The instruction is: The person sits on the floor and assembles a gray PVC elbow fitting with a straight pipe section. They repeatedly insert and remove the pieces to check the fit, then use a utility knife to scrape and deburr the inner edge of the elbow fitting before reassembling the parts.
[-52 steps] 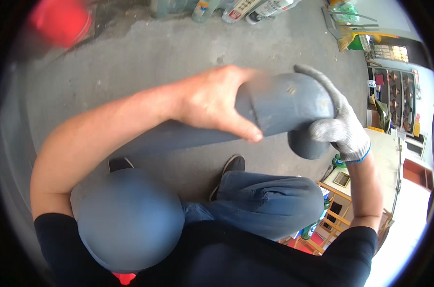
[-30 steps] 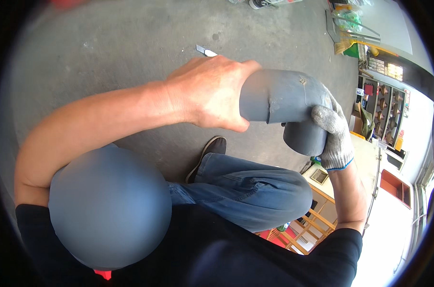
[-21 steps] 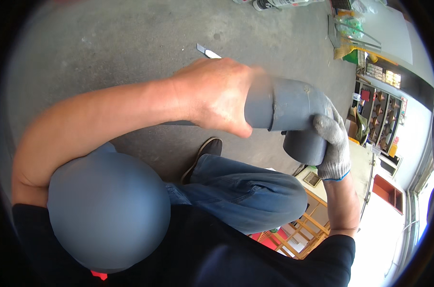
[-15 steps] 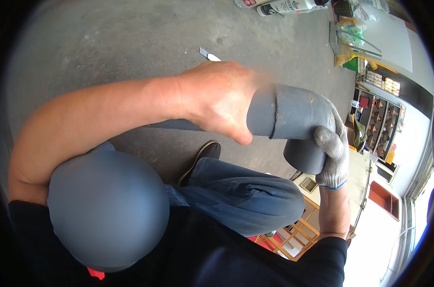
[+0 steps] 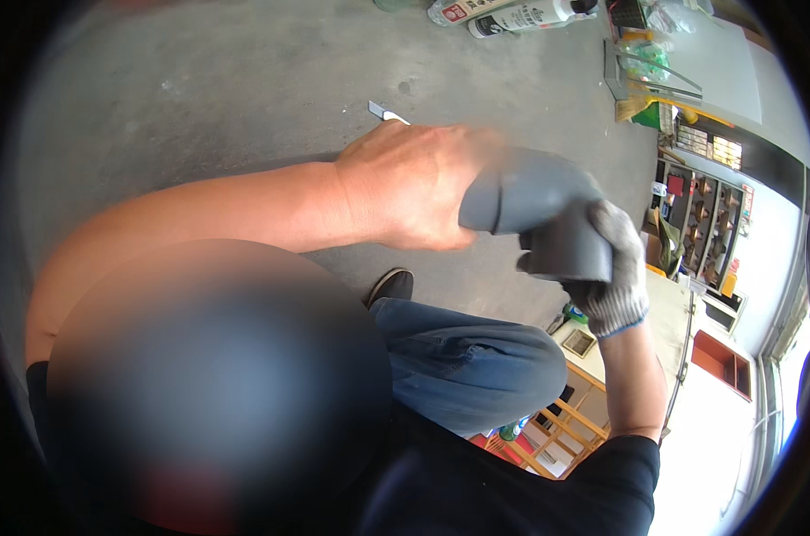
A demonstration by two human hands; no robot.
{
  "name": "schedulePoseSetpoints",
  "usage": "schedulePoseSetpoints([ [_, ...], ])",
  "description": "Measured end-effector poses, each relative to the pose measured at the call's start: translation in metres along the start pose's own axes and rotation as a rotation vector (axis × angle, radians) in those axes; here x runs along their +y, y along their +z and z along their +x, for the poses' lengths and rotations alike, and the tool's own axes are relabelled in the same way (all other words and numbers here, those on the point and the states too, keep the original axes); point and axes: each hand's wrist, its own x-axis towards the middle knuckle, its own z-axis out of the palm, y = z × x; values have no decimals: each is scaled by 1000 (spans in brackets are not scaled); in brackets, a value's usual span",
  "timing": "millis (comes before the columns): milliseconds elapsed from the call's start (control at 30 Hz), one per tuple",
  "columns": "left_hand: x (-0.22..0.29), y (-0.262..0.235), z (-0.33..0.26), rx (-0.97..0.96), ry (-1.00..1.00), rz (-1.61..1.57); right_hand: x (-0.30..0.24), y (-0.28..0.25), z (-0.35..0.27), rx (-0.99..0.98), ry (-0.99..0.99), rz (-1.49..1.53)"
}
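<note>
Gripping grey elbow (image 5: 548, 190): gloved right hand (image 5: 625, 264); white bottle (image 5: 532, 15) bears printed label (image 5: 517, 17).

Quantities in view: left hand (image 5: 409, 183), one; right hand (image 5: 626, 259), one; total hands, two. Glove (image 5: 623, 309), one, on the right hand. Pipe (image 5: 479, 204), one. Elbow (image 5: 544, 189), one. Knife (image 5: 387, 113), one. Shoe (image 5: 392, 286), one. Broom (image 5: 630, 108), one. Red box (image 5: 719, 364), one. Rack (image 5: 714, 223), one; its contents (image 5: 694, 216) are too small to count. Bottles (image 5: 519, 16) at the upper edge, at least two; one green item (image 5: 390, 4) is cut off.
</note>
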Motion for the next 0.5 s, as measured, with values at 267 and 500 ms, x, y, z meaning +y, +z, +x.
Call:
schedulePoseSetpoints([
  [267,-30,22,-16,-87,-54,197,6,7,6,71,157,95],
  [500,-25,15,-11,-135,-51,202,6,3,5,77,129,36],
])
